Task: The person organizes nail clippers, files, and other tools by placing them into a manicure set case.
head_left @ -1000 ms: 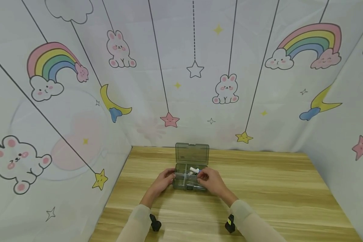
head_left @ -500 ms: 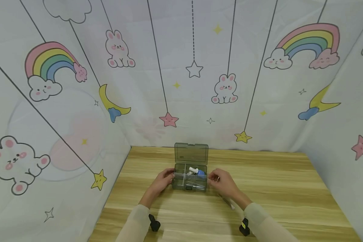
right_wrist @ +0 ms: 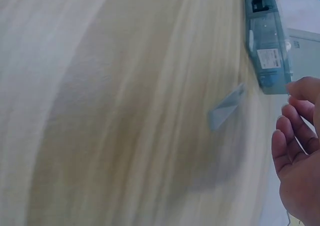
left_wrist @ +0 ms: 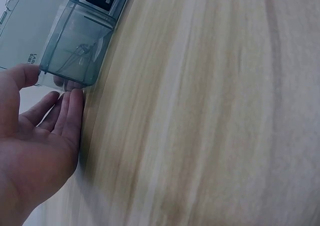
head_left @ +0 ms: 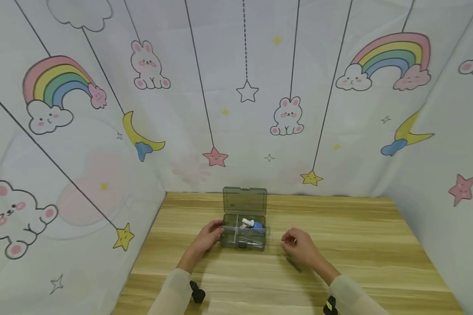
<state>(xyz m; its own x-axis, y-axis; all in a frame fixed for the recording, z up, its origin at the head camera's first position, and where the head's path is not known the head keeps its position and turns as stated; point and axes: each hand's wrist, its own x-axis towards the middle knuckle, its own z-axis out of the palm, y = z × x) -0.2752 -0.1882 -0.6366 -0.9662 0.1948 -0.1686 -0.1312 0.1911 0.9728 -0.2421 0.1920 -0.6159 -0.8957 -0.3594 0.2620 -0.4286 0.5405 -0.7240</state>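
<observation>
A translucent dark green compartment box (head_left: 229, 240) stands on the table with its hinged lid (head_left: 245, 200) raised. My left hand (head_left: 206, 239) holds its left side; the left wrist view has the thumb at the rim and the fingertips against the wall. In the back right compartment lie a white piece (head_left: 248, 222) and a blue piece (head_left: 258, 226). Thin items (head_left: 250, 241) lie in the front compartment, too small to identify. Apart from the box, my right hand (head_left: 301, 247) hovers with loosely bent fingers and nothing visible in them. Below it lies a narrow strip (right_wrist: 226, 108).
The wooden table (head_left: 362, 253) extends to both sides and in front of the box. A printed fabric wall (head_left: 256, 166) stands close behind the lid, with further panels on the left and right. A white label (right_wrist: 269, 58) shows on the box.
My right hand has left the box's right compartment, where the white and blue pieces now lie, and moved right and toward me. The left hand stays at the box.
</observation>
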